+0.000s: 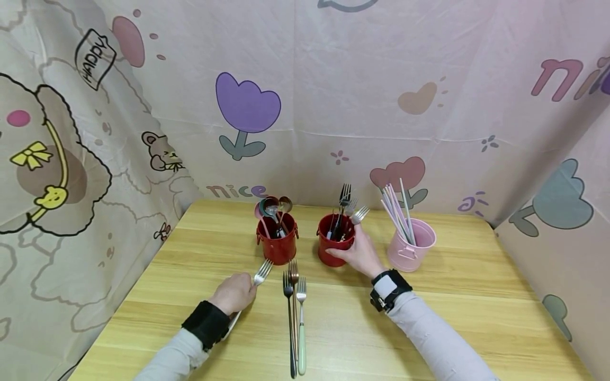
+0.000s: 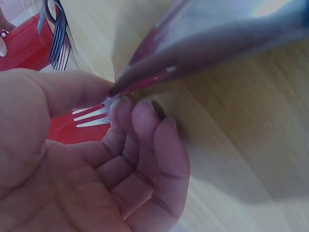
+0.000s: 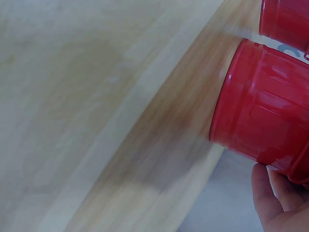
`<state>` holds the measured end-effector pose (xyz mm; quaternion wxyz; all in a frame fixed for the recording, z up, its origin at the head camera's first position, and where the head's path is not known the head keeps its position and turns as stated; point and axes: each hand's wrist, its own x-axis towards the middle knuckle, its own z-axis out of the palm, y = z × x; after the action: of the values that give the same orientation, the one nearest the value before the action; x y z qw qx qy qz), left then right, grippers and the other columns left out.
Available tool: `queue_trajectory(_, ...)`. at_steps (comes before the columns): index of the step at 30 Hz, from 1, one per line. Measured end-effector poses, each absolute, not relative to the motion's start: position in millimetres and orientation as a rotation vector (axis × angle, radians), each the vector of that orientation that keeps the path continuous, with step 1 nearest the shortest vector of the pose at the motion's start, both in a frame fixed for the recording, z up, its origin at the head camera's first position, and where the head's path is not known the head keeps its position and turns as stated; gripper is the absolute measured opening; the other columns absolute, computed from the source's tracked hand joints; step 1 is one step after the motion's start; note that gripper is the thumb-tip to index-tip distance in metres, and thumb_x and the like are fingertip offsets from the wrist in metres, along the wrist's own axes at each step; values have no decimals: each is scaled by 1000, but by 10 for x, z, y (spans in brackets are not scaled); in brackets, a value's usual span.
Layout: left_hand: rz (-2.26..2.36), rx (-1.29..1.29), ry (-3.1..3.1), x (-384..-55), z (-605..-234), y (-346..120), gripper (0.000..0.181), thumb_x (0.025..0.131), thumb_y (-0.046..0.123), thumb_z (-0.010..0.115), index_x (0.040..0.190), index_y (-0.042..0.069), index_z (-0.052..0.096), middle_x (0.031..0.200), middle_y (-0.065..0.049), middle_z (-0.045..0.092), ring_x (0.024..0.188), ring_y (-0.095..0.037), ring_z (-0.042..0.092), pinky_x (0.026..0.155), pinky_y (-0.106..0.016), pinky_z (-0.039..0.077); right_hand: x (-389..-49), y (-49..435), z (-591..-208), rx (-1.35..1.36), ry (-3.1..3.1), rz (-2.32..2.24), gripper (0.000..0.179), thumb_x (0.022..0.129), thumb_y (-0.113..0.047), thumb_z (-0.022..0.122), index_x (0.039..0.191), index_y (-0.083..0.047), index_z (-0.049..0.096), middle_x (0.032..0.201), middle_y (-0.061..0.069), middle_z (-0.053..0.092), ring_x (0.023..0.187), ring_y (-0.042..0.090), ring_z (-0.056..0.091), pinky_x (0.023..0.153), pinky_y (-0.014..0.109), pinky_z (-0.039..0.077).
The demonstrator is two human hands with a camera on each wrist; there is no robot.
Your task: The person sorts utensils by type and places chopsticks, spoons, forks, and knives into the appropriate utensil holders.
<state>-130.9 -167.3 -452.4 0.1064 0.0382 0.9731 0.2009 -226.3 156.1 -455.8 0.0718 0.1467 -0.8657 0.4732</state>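
Note:
My left hand (image 1: 234, 292) pinches a fork (image 1: 263, 272) between thumb and fingers, tines pointing away toward the left red bucket. In the left wrist view the fork's handle (image 2: 217, 43) looms large and blurred past the fingertips. With thumb in front and fingers round the side, my right hand (image 1: 360, 255) grips the middle red bucket (image 1: 329, 257), which stands upright holding several forks (image 1: 345, 196). One silver fork (image 1: 360, 214) leans out above that hand. In the right wrist view, fingertips (image 3: 263, 181) touch the bucket's red wall.
Left of the middle bucket stands another red bucket (image 1: 280, 251) with several spoons (image 1: 270, 206). A pink bucket (image 1: 419, 238) on the right holds several straws (image 1: 397, 211). Three forks, including a green-handled one (image 1: 302, 344), lie side by side on the wooden table (image 1: 429, 328).

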Motion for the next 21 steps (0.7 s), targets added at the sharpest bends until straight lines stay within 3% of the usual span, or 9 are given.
queue_trajectory(21, 651, 167, 2891, -1299, -4532, -1695, 30, 93, 4, 60, 64, 7, 56, 59, 1, 41, 49, -12, 39, 46, -22, 30, -2265, 1555, -4562, 439, -2595, 1418, 91, 72, -25, 92, 145, -12, 38, 140, 15, 61, 130, 33, 60, 110, 50, 47)
